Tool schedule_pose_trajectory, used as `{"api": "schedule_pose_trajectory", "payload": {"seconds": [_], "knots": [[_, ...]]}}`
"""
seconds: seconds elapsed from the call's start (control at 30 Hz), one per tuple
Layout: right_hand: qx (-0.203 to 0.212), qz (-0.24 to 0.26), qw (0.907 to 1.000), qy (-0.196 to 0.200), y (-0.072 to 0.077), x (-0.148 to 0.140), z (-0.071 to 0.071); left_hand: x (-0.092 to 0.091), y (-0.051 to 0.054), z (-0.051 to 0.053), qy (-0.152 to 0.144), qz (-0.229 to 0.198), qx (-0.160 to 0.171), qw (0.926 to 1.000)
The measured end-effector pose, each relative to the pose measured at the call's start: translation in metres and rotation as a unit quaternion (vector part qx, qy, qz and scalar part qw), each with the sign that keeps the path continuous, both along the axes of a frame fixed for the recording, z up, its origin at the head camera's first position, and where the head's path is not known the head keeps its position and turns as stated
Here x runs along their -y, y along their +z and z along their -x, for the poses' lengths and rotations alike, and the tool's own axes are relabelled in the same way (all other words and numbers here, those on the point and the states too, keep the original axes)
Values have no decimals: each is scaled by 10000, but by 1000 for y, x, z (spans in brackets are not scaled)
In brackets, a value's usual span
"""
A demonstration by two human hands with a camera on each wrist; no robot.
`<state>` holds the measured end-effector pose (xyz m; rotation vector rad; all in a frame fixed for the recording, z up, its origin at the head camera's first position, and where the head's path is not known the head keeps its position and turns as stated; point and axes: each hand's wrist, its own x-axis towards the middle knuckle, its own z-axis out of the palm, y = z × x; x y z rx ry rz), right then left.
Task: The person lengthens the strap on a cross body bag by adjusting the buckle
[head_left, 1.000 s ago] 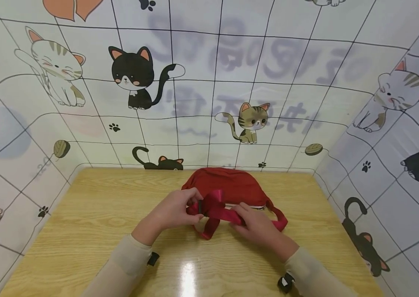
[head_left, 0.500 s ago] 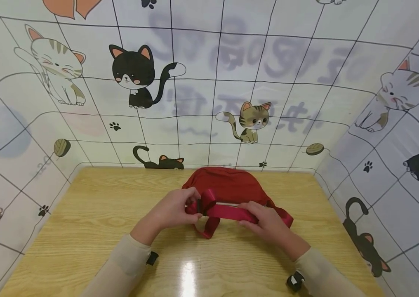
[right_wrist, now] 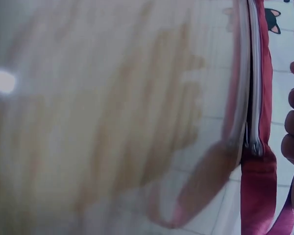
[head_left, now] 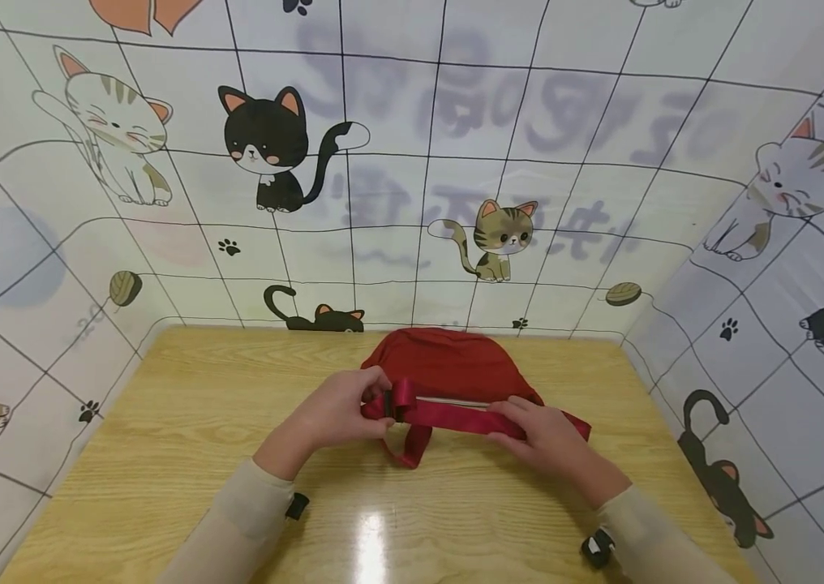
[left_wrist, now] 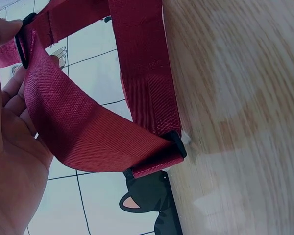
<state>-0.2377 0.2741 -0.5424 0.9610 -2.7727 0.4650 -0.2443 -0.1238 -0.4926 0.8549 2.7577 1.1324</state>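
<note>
A red waist bag (head_left: pixel 448 361) lies at the back of the table, its silver zipper (right_wrist: pixel 255 73) facing me. My left hand (head_left: pixel 339 410) pinches a black strap slider (left_wrist: pixel 23 41) on the bag's dark red strap (head_left: pixel 456 416). Beside that slider a small loop of webbing stands up. In the left wrist view the webbing droops to a second black buckle (left_wrist: pixel 178 144) close to the tabletop. My right hand (head_left: pixel 547 434) grips the strap farther right, holding a stretch of it nearly straight in front of the bag. Its fingers are only partly seen in the right wrist view.
The wood-grain table (head_left: pixel 222 389) is enclosed by white grid-patterned walls (head_left: pixel 383 105) with cartoon cats. The bag sits close to the back wall. Black wrist pieces (head_left: pixel 598 547) hang under both sleeves.
My right hand has moved to the right along with the strap, stretching it out. The webbing loop by the slider has shrunk. My left hand has stayed almost in place.
</note>
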Motion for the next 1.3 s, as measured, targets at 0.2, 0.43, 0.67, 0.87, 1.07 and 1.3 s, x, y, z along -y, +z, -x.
{"api": "schedule_pose_trajectory", "payload": {"seconds": [0.2,0.43,0.67,0.87,1.07,1.3], "knots": [[141,-332,9993,-47,5,-1,0,-2,1,0,-59,12,-71,10000],[588,-425,9972,-168,6,43,-6,-6,2,0,-101,93,-156,9998],[578,609,9964,126,0,92,-9,-8,2,-1,-120,27,-112,9999],[810,1237,9889,146,-11,114,-6,-9,0,0,-153,36,-118,9998],[618,1053,9925,-79,-15,118,-5,-8,0,1,-118,37,-85,9999],[607,1218,9902,311,-13,108,-6,-5,-1,4,-64,15,-122,9999]]}}
